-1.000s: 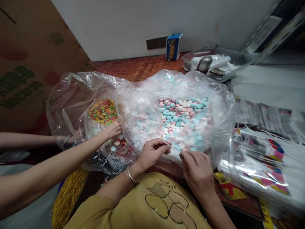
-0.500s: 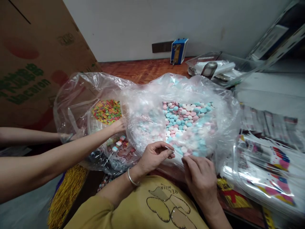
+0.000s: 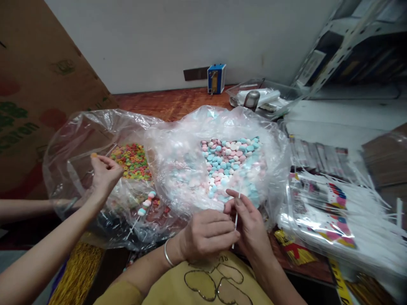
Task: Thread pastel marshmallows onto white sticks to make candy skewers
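A thin white stick (image 3: 236,220) stands nearly upright between the thumb and fingers of my right hand (image 3: 252,224). My left hand (image 3: 206,235), with a silver bangle at the wrist, is closed right beside it, its fingertips at the stick's lower part. What the left fingers hold is hidden. Beyond my hands lies a clear plastic bag (image 3: 178,178) of pink, white and blue round candies (image 3: 224,161). To the left, a stick with several candies threaded on it (image 3: 146,203) rests on plastic.
Another person's hand (image 3: 104,171) pinches a small orange piece above colourful ring candies (image 3: 133,161). Printed packets and white sticks (image 3: 333,212) lie at right. Behind are a blue box (image 3: 216,79) and a clear tray (image 3: 263,95); a carton (image 3: 32,84) stands left.
My hands have come together, and the white stick now shows clearly in the right one. The other person's hand has moved left, out over the ring candies. The view has shifted right.
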`<action>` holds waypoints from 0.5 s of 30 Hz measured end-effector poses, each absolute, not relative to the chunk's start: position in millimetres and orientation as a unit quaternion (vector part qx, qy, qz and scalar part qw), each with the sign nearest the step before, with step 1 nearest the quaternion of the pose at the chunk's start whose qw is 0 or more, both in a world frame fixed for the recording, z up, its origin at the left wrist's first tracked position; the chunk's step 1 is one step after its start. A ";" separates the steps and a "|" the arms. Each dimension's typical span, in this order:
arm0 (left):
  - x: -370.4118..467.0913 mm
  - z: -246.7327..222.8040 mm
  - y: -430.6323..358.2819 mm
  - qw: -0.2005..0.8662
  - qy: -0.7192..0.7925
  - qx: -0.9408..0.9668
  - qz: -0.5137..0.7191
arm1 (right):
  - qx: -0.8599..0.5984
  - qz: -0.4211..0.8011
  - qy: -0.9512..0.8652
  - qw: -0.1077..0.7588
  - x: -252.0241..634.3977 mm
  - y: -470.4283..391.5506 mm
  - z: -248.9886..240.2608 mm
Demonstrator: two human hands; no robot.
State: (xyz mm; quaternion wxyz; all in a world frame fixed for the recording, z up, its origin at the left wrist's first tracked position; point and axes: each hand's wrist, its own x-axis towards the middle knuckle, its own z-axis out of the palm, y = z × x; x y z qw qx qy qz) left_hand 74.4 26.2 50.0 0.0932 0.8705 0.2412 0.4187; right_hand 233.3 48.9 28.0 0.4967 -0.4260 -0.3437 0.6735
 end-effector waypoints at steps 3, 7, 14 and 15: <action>83.0 45.5 36.3 0.075 0.248 0.879 0.399 | -0.446 0.669 -0.309 0.509 229.6 71.3 22.2; 77.4 50.7 76.9 0.044 0.432 0.790 0.433 | -0.482 0.618 -0.394 0.480 233.7 87.9 11.5; 78.0 34.4 201.2 0.097 0.663 0.723 0.166 | -0.493 0.603 -0.436 0.451 234.9 87.5 -3.6; 80.4 28.9 213.3 0.116 0.678 0.709 0.157 | -0.490 0.609 -0.437 0.446 235.6 86.0 -6.4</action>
